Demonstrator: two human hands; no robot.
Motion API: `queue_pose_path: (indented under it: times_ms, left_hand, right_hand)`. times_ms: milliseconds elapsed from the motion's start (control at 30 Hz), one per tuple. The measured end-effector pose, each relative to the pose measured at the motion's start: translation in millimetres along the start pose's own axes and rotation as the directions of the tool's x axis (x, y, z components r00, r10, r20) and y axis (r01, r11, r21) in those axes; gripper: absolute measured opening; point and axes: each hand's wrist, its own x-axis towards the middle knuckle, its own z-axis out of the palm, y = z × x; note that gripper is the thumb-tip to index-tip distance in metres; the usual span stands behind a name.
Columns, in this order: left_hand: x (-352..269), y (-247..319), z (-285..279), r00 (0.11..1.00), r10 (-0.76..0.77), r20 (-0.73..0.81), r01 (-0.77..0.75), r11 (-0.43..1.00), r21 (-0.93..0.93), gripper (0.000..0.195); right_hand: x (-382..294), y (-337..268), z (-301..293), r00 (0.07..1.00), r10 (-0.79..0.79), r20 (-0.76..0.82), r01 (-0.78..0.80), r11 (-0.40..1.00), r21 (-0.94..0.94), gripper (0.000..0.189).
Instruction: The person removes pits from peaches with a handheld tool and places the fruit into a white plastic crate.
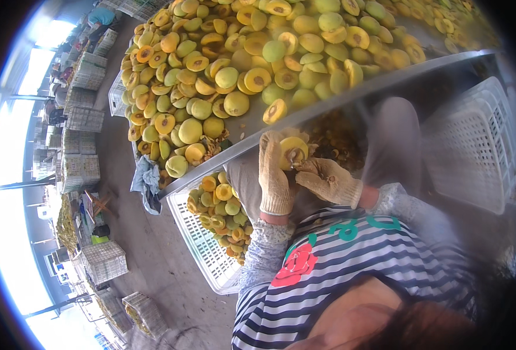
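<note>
Both hands wear beige knit gloves and meet over the lap, just below the metal rim of the sorting table. My left hand grips a halved yellow fruit, its cut face turned up. At that fruit's pit hollow is my right hand, fingers curled around a small metal tool, mostly hidden by the glove. On the table lies a large heap of halved yellow-green fruit, many with brown pits showing. One half rests near the rim above the hands.
A white plastic crate holding fruit halves stands beside the left leg. Stacked white crates are at the right. A blue-grey cloth hangs at the table corner. Dark pits or scraps lie below the rim. Farther left are crate stacks and people.
</note>
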Motion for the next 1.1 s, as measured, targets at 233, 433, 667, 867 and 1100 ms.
queue_pose_path:
  times_ms: [233,433,667,867,1100]
  left_hand:
    - [22.2,-20.7,-2.2,0.996,0.075,0.043,-0.083,0.976,0.200,0.039]
    - [29.7,-33.9,-5.6,0.995,0.087,0.044,-0.097,0.926,0.364,0.037]
    - [28.1,-18.1,21.6,0.989,-0.048,0.140,-0.009,0.925,0.381,0.059]
    - [48.7,-23.4,-7.5,0.871,-0.111,0.479,-0.037,0.957,0.288,0.050]
    - [53.1,-11.1,-21.3,0.831,-0.183,0.525,-0.020,0.934,0.357,0.052]
  right_hand:
    - [17.0,-4.6,-11.1,0.994,-0.088,-0.067,0.073,0.976,-0.203,0.030]
    - [19.1,-4.0,-37.5,0.944,0.294,0.153,-0.301,0.953,0.024,0.025]
    - [4.6,11.3,-45.4,0.970,0.109,0.219,-0.139,0.982,0.129,0.032]
    - [-3.6,15.5,-28.4,0.994,-0.076,0.074,0.057,0.971,0.230,0.032]
    - [-5.8,24.8,-21.3,0.985,0.165,0.055,-0.165,0.986,-0.004,0.032]
